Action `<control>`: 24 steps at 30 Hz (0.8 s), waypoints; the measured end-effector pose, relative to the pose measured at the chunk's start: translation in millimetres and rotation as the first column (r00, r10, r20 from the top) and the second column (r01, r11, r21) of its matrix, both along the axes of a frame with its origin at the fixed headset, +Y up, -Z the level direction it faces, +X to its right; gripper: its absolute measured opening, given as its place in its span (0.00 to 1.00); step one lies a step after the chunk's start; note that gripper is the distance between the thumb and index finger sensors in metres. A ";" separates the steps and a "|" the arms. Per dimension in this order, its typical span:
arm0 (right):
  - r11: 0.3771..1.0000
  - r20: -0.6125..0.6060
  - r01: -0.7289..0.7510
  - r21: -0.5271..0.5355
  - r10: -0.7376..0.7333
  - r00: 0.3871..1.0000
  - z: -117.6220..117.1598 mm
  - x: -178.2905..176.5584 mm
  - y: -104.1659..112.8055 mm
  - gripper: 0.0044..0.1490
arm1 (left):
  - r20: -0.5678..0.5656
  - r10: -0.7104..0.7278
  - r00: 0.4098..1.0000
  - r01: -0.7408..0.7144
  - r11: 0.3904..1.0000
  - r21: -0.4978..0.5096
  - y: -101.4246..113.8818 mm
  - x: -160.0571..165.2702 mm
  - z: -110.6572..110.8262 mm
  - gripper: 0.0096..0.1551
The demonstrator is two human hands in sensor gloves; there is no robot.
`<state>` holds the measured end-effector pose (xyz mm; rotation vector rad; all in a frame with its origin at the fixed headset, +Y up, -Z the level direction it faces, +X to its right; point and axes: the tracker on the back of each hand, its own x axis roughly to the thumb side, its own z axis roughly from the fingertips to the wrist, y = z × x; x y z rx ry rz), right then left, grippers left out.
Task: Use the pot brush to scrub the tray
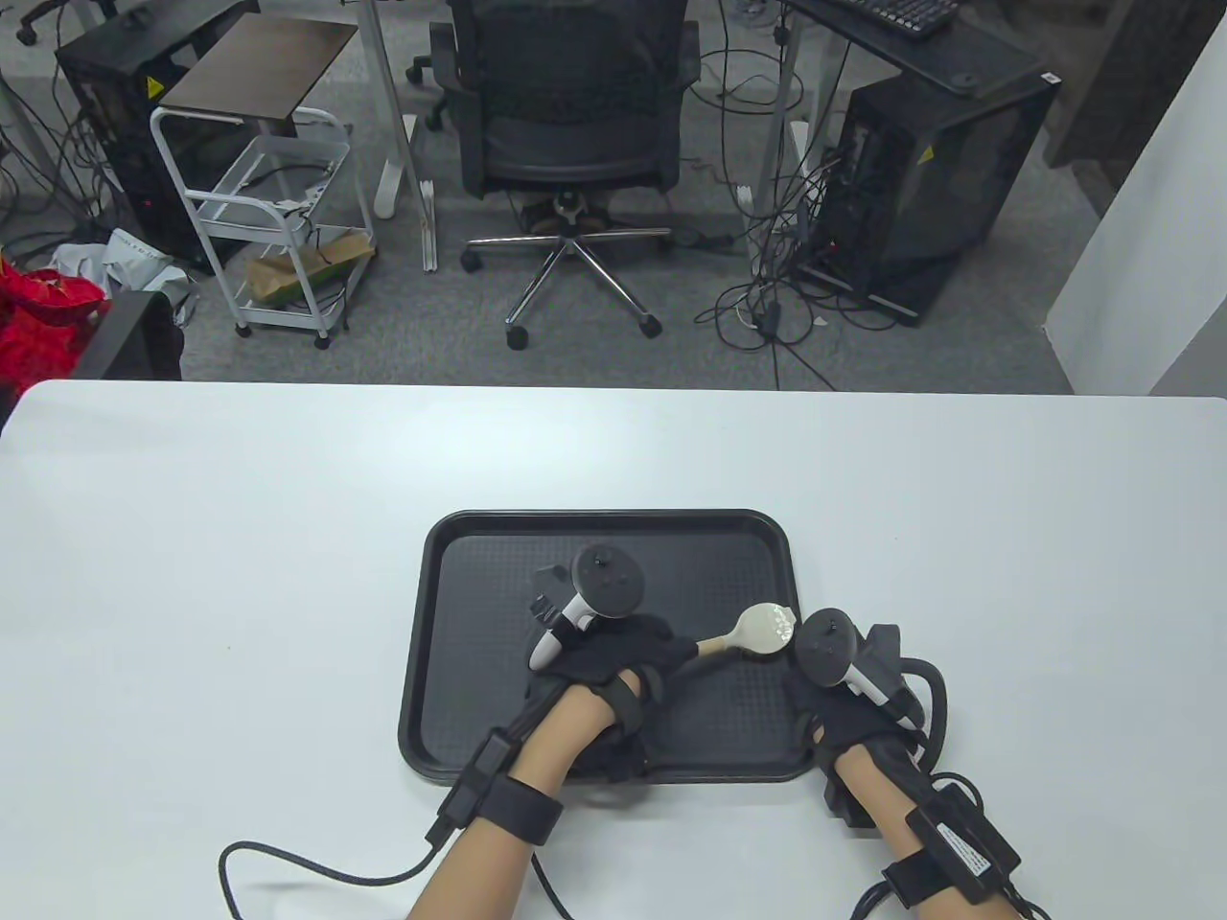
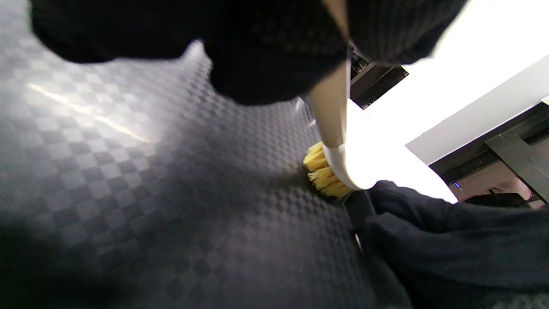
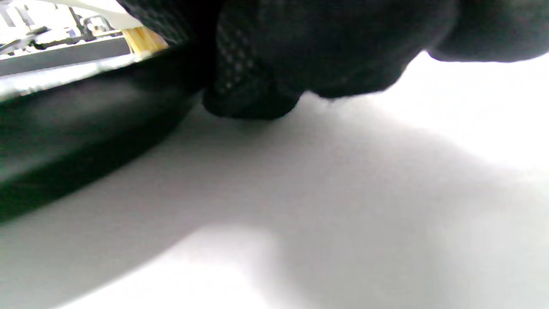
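Observation:
A black textured tray (image 1: 479, 575) lies on the white table near its front edge. My left hand (image 1: 623, 656) grips the pale handle of a pot brush (image 1: 762, 630) over the tray's right half. In the left wrist view the brush's yellow bristles (image 2: 324, 174) press on the tray floor (image 2: 128, 171) close to its right rim. My right hand (image 1: 834, 690) rests on the tray's right edge, next to the brush head. In the right wrist view its gloved fingers (image 3: 253, 90) touch the table beside the tray's outer wall (image 3: 77, 141).
The white table (image 1: 192, 537) spreads wide on both sides of the tray. A black cable (image 1: 316, 867) runs from my left wrist across the table's front. An office chair (image 1: 570, 134), a white cart (image 1: 278, 220) and computer towers stand on the floor beyond the far edge.

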<state>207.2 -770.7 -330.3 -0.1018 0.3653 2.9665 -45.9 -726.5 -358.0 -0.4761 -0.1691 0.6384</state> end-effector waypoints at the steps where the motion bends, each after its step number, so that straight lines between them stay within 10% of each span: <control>1: 1.000 0.000 0.000 0.000 0.000 1.000 0.0 -0.1 0.0 0.38 | 0.000 -0.002 1.000 0.002 1.000 -0.006 -0.6 0.4 0.0 0.35; 24: 1.000 0.001 -0.003 0.002 0.003 1.000 0.6 -0.4 -0.2 0.38 | -0.050 -0.183 0.982 0.164 0.951 -0.262 11.8 -82.7 -11.6 0.35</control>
